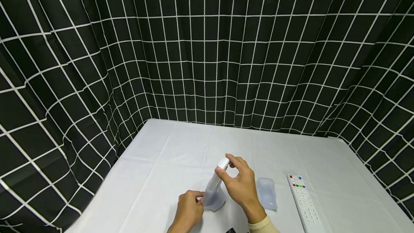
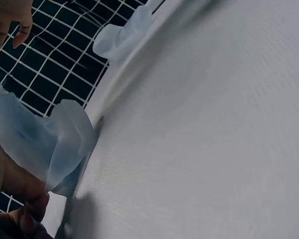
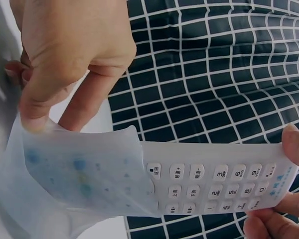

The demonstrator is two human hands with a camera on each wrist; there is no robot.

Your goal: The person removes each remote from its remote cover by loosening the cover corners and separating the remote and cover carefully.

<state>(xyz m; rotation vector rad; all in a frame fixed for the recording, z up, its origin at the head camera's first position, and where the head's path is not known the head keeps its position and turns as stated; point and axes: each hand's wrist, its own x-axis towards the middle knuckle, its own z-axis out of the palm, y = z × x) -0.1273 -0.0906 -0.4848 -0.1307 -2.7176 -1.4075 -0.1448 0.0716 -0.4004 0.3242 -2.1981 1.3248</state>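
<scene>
A white remote control (image 3: 214, 181) is partly inside a translucent bluish sleeve (image 3: 79, 174); its number-key end sticks out, and coloured buttons show dimly through the cover. My right hand (image 1: 242, 184) pinches the bare end of the remote, which tilts up over the table. Low down, my left hand (image 1: 190, 207) pinches the edge of the sleeve between thumb and fingers. The sleeve's lower part bends and flares close to the tabletop. In the left wrist view the sleeve (image 2: 45, 139) hangs in loose folds beside the left fingers.
Right of my hands lies a second translucent sleeve (image 1: 267, 193) on the white-covered table (image 1: 174, 146). Further right is another white remote (image 1: 304, 204) with its buttons up. A small black object (image 1: 231, 230) shows at the bottom edge. Black grid-patterned curtains (image 1: 207, 53) surround the table.
</scene>
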